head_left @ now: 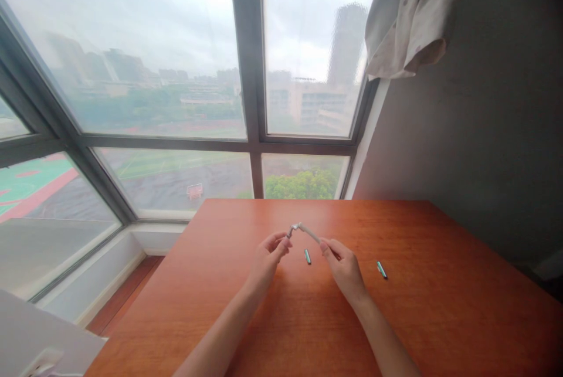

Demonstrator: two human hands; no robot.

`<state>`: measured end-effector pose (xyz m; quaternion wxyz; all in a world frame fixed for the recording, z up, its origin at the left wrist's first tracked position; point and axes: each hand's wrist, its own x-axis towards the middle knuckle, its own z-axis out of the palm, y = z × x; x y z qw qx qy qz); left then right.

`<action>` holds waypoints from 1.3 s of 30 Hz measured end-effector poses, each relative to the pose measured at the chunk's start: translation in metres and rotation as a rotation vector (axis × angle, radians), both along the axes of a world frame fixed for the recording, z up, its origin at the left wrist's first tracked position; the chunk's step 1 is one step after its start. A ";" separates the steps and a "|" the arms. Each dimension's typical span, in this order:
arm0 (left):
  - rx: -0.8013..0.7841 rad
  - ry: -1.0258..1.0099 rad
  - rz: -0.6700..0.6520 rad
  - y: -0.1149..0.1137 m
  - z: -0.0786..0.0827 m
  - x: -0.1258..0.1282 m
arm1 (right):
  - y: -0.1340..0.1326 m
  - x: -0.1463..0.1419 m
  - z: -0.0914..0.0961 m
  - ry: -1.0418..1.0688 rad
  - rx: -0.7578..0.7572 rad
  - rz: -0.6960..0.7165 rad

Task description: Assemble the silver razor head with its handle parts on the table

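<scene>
While left hand [267,255] pinches metallic piece [293,228] | right hand [346,267] grips slim grey rod [310,233] | both hands nearly closed

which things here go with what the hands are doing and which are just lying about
In use, or likely so:
- slim silvery piece, left hand
- pale rod, right hand
- probably the nearer green piece and farther-right green piece, on the table

Seemingly just there:
- hanging cloth

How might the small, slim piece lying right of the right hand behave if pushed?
The slim piece would probably slide, as the table looks smooth and glossy. It seems light, being small, and likely stiff, given its straight outline.
</scene>
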<state>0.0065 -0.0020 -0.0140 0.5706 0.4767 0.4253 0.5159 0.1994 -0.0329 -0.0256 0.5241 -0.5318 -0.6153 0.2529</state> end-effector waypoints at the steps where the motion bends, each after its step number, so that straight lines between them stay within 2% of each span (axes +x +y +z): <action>1: -0.001 0.002 0.005 0.000 0.001 0.000 | 0.000 0.000 0.001 -0.001 0.007 0.005; 5: 0.001 0.013 0.025 -0.001 0.004 0.000 | -0.001 -0.001 0.003 -0.008 0.027 0.024; 15: 0.010 0.026 0.041 -0.001 0.004 0.000 | -0.001 0.000 0.003 0.010 0.039 -0.030; 28: 0.016 0.015 0.048 -0.001 0.001 0.000 | 0.000 -0.001 0.001 0.007 0.050 0.011; 39: 0.022 0.008 0.028 0.001 -0.002 0.000 | 0.000 -0.002 0.000 0.028 0.008 0.013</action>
